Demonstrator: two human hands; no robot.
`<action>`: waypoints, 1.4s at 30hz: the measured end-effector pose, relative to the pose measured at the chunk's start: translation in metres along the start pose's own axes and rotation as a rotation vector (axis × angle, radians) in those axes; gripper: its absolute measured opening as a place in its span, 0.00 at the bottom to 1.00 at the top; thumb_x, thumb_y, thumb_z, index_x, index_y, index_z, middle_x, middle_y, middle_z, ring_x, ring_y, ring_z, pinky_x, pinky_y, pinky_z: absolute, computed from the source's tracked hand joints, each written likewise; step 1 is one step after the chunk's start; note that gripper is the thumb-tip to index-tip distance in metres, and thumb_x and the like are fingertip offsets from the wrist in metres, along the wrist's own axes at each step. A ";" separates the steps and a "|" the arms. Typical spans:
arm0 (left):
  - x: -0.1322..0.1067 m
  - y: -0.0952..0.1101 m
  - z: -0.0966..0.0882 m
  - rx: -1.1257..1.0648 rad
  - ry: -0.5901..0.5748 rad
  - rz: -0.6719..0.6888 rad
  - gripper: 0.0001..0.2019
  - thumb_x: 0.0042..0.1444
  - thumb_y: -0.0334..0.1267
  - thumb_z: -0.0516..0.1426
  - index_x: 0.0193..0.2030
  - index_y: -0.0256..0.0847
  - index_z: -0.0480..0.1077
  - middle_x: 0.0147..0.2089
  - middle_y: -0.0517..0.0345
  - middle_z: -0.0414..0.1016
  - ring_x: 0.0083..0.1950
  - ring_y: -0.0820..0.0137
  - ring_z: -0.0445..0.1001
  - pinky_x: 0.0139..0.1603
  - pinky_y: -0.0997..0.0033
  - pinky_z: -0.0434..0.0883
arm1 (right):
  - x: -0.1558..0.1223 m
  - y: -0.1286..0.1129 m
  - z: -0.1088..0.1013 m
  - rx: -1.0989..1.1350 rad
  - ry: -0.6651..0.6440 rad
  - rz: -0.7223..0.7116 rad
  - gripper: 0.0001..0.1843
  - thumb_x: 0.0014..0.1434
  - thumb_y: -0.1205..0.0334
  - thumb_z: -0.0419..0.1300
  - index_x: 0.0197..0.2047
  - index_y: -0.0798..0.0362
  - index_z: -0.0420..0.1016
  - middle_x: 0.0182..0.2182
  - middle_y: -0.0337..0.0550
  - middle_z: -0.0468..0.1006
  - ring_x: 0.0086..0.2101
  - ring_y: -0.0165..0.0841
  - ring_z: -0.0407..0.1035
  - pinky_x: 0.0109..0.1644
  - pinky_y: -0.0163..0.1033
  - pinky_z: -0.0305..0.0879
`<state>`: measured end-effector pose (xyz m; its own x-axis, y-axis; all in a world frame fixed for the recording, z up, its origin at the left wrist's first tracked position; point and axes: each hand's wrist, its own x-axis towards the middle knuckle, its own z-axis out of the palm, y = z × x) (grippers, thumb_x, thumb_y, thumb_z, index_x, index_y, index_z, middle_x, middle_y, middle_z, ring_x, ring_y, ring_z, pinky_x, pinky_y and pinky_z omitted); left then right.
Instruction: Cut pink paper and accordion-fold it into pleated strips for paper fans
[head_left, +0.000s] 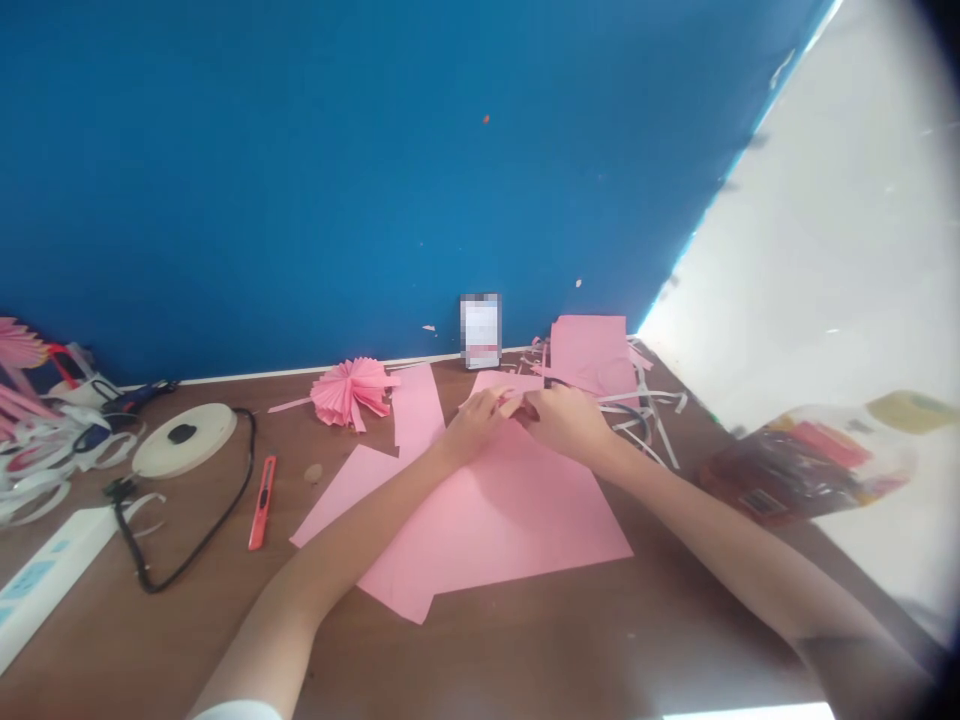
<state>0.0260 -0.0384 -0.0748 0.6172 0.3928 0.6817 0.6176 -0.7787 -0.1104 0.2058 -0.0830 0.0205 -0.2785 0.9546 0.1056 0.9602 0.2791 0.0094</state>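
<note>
Large pink paper sheets [517,530] lie overlapped and askew on the brown table. Over their far part, my left hand [480,420] has its fingers closed at a small raised piece of pink paper [506,381]. Close beside it, my right hand [568,420] is curled with its fingers bent, at the right end of that same piece. The fingertips almost meet, and my knuckles partly hide the grip. A pleated pink paper rosette [352,393] rests left of the hands, next to a pink strip of paper [418,405].
A red utility knife [262,503] lies left of the sheets. Farther left are a cream round disc with a black cable [184,440], a white box [52,580] and curled white strips [45,460]. A phone [481,330] leans on the blue wall. At right sits a plastic bag [810,460].
</note>
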 end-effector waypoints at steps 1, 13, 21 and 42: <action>0.000 0.001 0.000 -0.001 -0.005 0.009 0.16 0.65 0.28 0.47 0.58 0.42 0.62 0.58 0.45 0.67 0.57 0.65 0.71 0.54 0.62 0.72 | 0.001 0.002 -0.001 -0.003 0.016 0.015 0.13 0.61 0.56 0.54 0.41 0.52 0.76 0.33 0.48 0.79 0.34 0.39 0.73 0.31 0.35 0.57; 0.011 0.009 -0.011 0.009 -0.338 0.011 0.11 0.66 0.29 0.46 0.50 0.38 0.66 0.45 0.51 0.72 0.46 0.67 0.71 0.47 0.67 0.68 | 0.009 0.018 0.019 -0.019 -0.207 -0.110 0.10 0.61 0.63 0.53 0.41 0.54 0.75 0.40 0.50 0.78 0.40 0.40 0.73 0.37 0.38 0.60; 0.010 -0.001 -0.010 0.041 -0.368 0.112 0.12 0.68 0.36 0.44 0.41 0.38 0.68 0.37 0.52 0.70 0.41 0.66 0.69 0.41 0.67 0.64 | 0.008 0.020 0.019 -0.058 -0.289 -0.161 0.14 0.62 0.70 0.48 0.46 0.57 0.73 0.43 0.55 0.77 0.43 0.42 0.73 0.39 0.39 0.62; 0.005 -0.021 -0.015 -0.226 -0.425 0.003 0.18 0.70 0.43 0.42 0.41 0.39 0.69 0.38 0.52 0.72 0.42 0.67 0.72 0.43 0.68 0.66 | 0.016 0.040 0.012 0.045 -0.431 -0.192 0.13 0.60 0.70 0.48 0.41 0.54 0.72 0.41 0.50 0.77 0.39 0.37 0.71 0.33 0.36 0.53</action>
<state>0.0084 -0.0271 -0.0584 0.7926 0.5188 0.3205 0.5229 -0.8486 0.0806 0.2393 -0.0559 0.0108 -0.4429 0.8390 -0.3162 0.8915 0.4496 -0.0556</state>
